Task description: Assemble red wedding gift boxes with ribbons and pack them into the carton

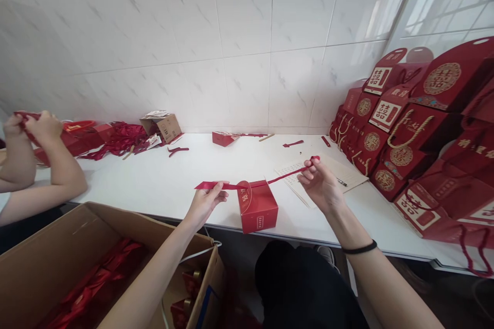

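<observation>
A small red box with gold print stands at the front edge of the white table. A red ribbon runs across its top and out to both sides. Left of the box, my left hand pinches one end of the ribbon between thumb and fingers, with a tail sticking out past them. To the right and a little higher, my right hand grips the other end, and that side of the ribbon is drawn out nearly straight.
Stacked red gift boxes fill the right side. Papers with a pen lie behind my right hand. A large cardboard box sits front left. Another person's hands, a ribbon pile and a small carton are back left.
</observation>
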Available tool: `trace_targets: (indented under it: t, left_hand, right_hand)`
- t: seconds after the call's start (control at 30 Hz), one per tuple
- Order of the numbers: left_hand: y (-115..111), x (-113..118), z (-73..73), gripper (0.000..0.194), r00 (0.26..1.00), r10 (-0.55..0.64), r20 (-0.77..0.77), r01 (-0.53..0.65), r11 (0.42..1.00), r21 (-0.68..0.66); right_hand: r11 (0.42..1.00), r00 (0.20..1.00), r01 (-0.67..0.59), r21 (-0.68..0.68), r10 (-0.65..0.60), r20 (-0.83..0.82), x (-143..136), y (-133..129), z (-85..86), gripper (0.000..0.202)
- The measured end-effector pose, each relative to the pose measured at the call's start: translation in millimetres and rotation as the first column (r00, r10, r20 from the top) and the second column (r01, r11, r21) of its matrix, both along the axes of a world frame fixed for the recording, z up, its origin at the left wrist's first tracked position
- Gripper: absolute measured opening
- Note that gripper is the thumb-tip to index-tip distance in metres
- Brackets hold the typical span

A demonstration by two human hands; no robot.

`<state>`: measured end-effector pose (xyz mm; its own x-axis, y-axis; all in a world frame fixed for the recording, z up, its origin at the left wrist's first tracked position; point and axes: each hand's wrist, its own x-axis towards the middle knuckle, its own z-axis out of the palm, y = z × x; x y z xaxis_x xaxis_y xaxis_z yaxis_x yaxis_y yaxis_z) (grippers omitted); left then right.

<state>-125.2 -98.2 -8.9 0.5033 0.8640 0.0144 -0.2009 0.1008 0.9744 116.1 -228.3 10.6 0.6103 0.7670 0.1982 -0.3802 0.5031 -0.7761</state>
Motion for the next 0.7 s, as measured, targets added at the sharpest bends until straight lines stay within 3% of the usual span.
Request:
trace_targets:
  t: [0.1,0.2,0.33,0.4,0.5,0.7]
  left_hand:
    - [-4,4,0.6,0.038,0.999,-0.017,-0.028,0.018,1.000,0.020]
    - [-5,8,-1.2,0.034,0.997,0.013,-0.080,-0.010,0.999,0.036]
    - [-2,6,-6.6,0.035,0.972,0.074,-0.225,-0.049,0.992,0.115]
    - [0,1,-7.7,0.038,0.955,0.077,-0.285,-0.031,0.986,0.162]
    - [3,-12,-4.7,0.038,0.956,0.067,-0.285,-0.026,0.989,0.143]
    - [6,-34,12.8,0.041,0.991,0.052,-0.123,-0.052,0.999,0.000]
  right_hand:
    - [0.986,0.985,0.163,-0.036,-0.160,0.067,10,-2,-1.8,0.035]
    - [0.932,0.931,0.344,-0.115,-0.322,0.173,15,-3,-11.0,0.032]
    - [0.853,0.868,0.468,-0.232,-0.394,0.302,14,-4,-31.2,0.027]
    - [0.846,0.869,0.461,-0.269,-0.368,0.331,10,-3,-40.2,0.026]
    - [0.882,0.915,0.379,-0.281,-0.311,0.258,3,-2,-46.7,0.025]
    - [0.954,0.969,0.247,-0.168,-0.237,0.076,-13,6,-38.0,0.027]
